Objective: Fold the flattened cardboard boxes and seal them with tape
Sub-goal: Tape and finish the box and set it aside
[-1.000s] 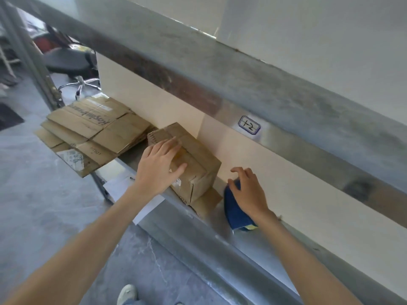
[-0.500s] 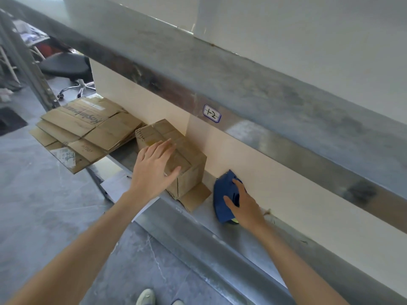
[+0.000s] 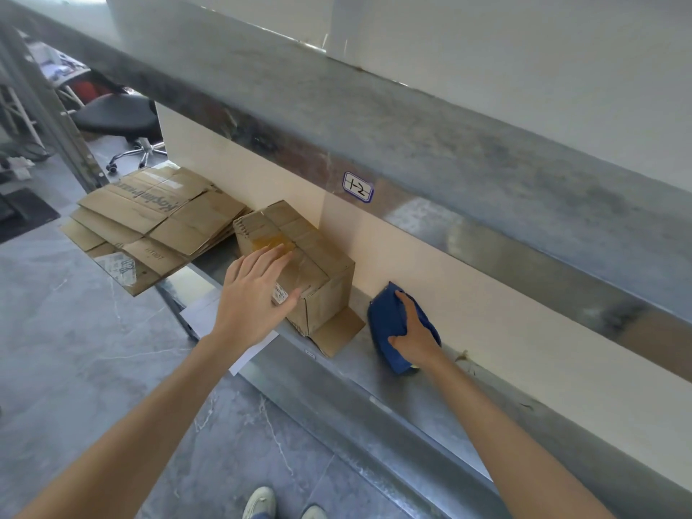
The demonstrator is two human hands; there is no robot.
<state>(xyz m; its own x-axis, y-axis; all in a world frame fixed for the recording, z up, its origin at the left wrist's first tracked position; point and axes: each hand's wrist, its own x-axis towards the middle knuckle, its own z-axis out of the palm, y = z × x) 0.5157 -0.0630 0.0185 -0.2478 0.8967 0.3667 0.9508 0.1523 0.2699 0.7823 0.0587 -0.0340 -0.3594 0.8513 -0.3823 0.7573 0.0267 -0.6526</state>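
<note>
You are pinning the folded box under your flat left hand and gripping the blue tape dispenser in your right hand, likely needing to carry it to the top seam.

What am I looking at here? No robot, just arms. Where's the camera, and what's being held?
There is no machine. A person works bare-handed, and the single camera sits on their head, looking forward and down, so you see their own arms. The left hand lies flat, fingers straight, on a folded cardboard box that stands on a metal shelf. The right hand grips a blue object, probably the tape dispenser. A stack of flattened boxes lies further left, overhanging the shelf edge.
</note>
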